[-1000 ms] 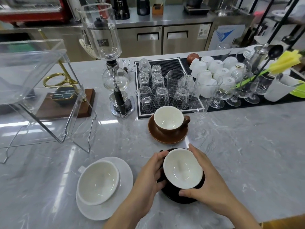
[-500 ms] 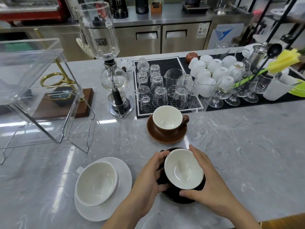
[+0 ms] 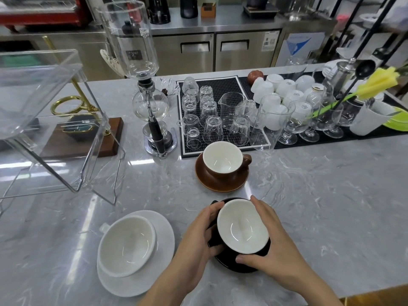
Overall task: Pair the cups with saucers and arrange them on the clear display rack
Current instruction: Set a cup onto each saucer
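Note:
A black cup (image 3: 242,226) with a white inside stands on a black saucer (image 3: 240,265) near the counter's front edge. My left hand (image 3: 198,235) grips the cup's left side at the handle. My right hand (image 3: 273,244) wraps the right side, thumb on the saucer's rim. A brown cup (image 3: 223,161) sits on a brown saucer (image 3: 220,184) just behind. At the front left a white cup (image 3: 127,245) rests on a white saucer (image 3: 152,279). The clear display rack (image 3: 55,129) stands at the left with nothing on it.
A glass siphon coffee maker (image 3: 150,100) stands between the rack and a black mat (image 3: 223,89) of upturned glasses. White cups (image 3: 284,89), stemmed glasses (image 3: 309,127) and a yellow flower (image 3: 379,82) fill the back right. A wooden base (image 3: 88,142) sits behind the rack.
Both hands stay on the black cup and saucer in the same place. The view has tilted slightly; nothing else moved.

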